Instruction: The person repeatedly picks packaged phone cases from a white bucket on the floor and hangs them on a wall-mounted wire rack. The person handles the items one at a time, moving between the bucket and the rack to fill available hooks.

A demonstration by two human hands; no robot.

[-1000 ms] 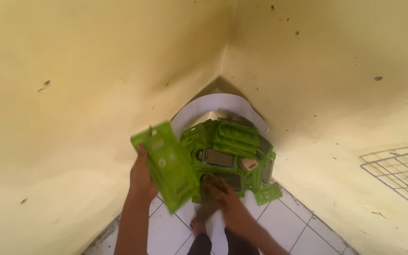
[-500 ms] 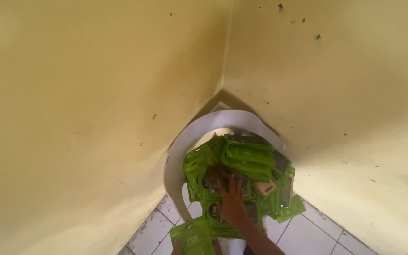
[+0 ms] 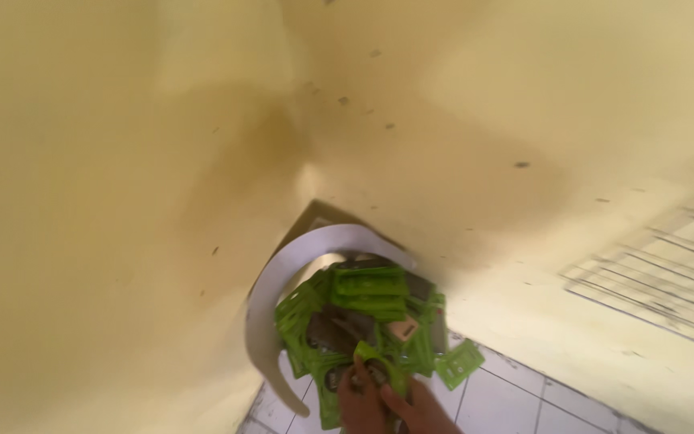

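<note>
- Green packets (image 3: 367, 309) fill the lower middle of the frame, heaped in a white round tub (image 3: 271, 293) set into the corner where two yellow walls (image 3: 106, 161) meet; a few brown packets (image 3: 335, 331) show in the heap; one green packet (image 3: 459, 363) lies off its right edge, over the white floor tiles (image 3: 508, 402)
- my left hand (image 3: 361, 399), at the bottom edge, rests its fingers on the near packets; I cannot tell whether it clasps one
- my right hand (image 3: 421, 407) lies just beside it, touching the heap; its grasp is blurred too
- a wire rack (image 3: 668, 273) leans at the right edge
</note>
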